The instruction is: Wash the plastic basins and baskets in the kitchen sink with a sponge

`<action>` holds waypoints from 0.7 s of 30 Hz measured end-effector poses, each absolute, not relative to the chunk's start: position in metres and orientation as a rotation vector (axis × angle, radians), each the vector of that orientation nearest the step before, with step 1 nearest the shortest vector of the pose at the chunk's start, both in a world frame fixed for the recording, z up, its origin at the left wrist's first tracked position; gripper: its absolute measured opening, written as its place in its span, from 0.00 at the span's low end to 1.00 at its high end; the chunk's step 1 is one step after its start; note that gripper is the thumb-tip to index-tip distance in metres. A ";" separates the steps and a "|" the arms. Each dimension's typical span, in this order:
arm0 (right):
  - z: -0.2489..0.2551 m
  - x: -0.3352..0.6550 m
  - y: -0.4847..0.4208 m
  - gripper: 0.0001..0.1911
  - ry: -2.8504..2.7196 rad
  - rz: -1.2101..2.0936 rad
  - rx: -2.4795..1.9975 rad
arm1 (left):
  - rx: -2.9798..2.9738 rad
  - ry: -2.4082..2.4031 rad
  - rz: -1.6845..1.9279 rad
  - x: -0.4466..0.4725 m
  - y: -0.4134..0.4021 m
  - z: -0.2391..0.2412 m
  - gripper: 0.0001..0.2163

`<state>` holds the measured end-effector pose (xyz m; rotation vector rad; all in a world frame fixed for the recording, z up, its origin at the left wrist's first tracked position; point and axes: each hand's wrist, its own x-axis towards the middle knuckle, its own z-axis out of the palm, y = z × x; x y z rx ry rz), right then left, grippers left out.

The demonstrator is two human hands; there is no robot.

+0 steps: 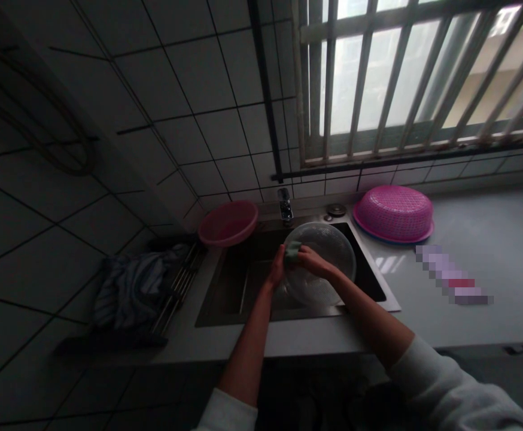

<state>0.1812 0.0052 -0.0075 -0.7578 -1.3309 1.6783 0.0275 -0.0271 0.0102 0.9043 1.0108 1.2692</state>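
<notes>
Both my hands are at the sink (390,297), over its right half, forearms stretched forward from pale sleeves. Work piece: a clear bowl (328,254), round and translucent, within the sink opening; its near edge reaches the front rim. Whether it rests on the sink floor or is held up, I cannot tell.

Right hand (314,261): reaches across the bowl, fingers pinching a green sponge-like piece (292,252) at the bowl's left edge. Cloth or sponge: too dim to tell. Left hand (276,269): upright against the outside of that same edge, just beside the green piece. Whether its fingers close on the edge or only brace it, I cannot tell.

Surroundings: faucet (285,206) behind the sink, near the bowl's far edge. Pink basin (228,224), tilted, at the sink's back left corner. Pink basket (395,209) upside down on the desk (504,239), right of the sink, with a blue rim under it. Nearer me, a pale purple item (450,275) with a red patch, too blurred to identify. Far left: striped cloth (136,287) beside a barred rack (178,287). Light enters through a barred window (380,84).
</notes>
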 end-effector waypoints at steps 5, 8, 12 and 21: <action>-0.014 0.181 0.004 0.13 -1.512 1.564 -0.829 | 0.953 0.999 1.278 0.022 -0.020 0.001 0.32; -0.008 0.197 0.022 0.16 -1.354 1.217 -1.000 | 0.962 0.903 1.242 0.029 -0.021 -0.001 0.33; -0.010 0.199 0.023 0.15 -1.397 1.238 -1.006 | 0.998 0.933 1.292 0.031 -0.027 0.004 0.31; -0.018 0.179 0.017 0.17 -1.286 1.396 -0.949 | 0.957 0.963 1.323 0.028 -0.025 0.006 0.28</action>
